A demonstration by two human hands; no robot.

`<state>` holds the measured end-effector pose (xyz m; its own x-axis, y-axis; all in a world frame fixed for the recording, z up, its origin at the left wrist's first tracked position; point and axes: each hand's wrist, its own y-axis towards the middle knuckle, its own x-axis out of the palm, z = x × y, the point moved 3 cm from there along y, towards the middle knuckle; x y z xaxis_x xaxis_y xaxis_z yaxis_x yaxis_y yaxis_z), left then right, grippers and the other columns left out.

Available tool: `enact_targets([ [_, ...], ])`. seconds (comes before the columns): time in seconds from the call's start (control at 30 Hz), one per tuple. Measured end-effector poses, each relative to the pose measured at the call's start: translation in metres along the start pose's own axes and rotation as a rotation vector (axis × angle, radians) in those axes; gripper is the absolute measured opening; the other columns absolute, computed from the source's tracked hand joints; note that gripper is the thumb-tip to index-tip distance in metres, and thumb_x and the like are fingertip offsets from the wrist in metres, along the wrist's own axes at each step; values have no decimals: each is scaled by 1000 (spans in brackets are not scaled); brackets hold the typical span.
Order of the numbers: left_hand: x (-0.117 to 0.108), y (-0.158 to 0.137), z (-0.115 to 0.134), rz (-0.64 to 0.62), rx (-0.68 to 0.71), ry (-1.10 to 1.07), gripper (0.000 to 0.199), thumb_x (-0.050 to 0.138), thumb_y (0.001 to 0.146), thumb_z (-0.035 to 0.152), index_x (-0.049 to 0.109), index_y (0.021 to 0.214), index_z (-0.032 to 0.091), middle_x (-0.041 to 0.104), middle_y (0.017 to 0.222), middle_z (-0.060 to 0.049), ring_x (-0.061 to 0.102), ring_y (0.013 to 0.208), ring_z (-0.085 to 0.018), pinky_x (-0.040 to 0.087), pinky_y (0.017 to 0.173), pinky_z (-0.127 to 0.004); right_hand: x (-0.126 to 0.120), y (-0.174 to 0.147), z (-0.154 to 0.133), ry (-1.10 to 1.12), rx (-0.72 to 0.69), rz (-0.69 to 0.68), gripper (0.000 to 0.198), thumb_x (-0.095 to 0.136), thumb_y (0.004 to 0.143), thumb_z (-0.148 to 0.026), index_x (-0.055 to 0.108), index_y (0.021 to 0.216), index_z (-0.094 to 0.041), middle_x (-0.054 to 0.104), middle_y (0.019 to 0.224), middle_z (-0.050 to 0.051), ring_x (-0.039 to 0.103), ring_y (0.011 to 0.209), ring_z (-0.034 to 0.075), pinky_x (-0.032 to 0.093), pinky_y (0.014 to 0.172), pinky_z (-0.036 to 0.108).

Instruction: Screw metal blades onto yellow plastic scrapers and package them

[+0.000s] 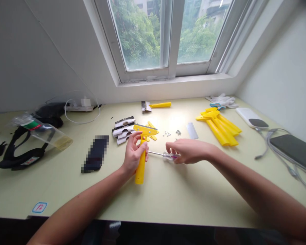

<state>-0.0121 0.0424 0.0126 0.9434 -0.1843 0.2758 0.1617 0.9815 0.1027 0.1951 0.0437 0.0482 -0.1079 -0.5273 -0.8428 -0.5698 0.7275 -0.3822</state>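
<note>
My left hand [133, 153] is closed around the handle of a yellow scraper [140, 168], held upright with its wide head at the top. A screwdriver [170, 156] with a clear handle is in my right hand [191, 150], its shaft pointing left toward the scraper's handle. Behind the scraper lie yellow plastic pieces [152, 136], partly hidden by its head. Small nuts [166, 133] and a little heap of screws [178, 132] rest on the table beyond my right hand. A thin metal blade [192, 130] lies to their right.
White-and-black boxes [124, 128] are stacked behind my left hand. A packaged scraper [160, 105] lies near the window. Yellow handles [220, 127], gloves [223, 100] and a white device [252, 117] with cables are right. A phone [95, 153], bottle [51, 134] and black headset [22, 160] are left.
</note>
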Motion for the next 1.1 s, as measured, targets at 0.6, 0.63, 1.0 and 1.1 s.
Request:
enact_targets([
  [0.6, 5, -3, -12, -10, -63, -66, 32, 68, 79, 27, 43, 99, 24, 49, 101, 2, 55, 53, -6, 45, 33, -20, -45, 2, 102, 49, 242, 475, 26, 51, 86, -37, 65, 101, -22, 69, 103, 3, 65, 92, 16, 52, 80, 29],
  [0.63, 5, -3, -13, -6, -70, -79, 33, 68, 78, 28, 42, 99, 24, 48, 101, 2, 55, 52, -6, 44, 33, -19, -47, 12, 89, 92, 177, 488, 25, 51, 86, -38, 65, 100, -23, 69, 102, 3, 65, 91, 16, 52, 81, 29],
  [1.0, 0, -8, -18, -17, -82, -165, 28, 60, 83, 28, 33, 91, 25, 50, 72, 7, 47, 42, -7, 40, 32, -18, -101, 194, -31, 151, -80, 202, 60, 71, 75, -38, 56, 131, -19, 54, 139, 12, 59, 118, 26, 49, 97, 35],
  [1.1, -1, -8, -20, -29, -113, -151, 29, 58, 84, 30, 31, 91, 25, 48, 59, 9, 45, 39, -9, 38, 32, -17, -103, 225, -41, 122, -76, 123, 83, 77, 68, -37, 45, 143, -23, 44, 148, 11, 52, 126, 31, 46, 102, 40],
])
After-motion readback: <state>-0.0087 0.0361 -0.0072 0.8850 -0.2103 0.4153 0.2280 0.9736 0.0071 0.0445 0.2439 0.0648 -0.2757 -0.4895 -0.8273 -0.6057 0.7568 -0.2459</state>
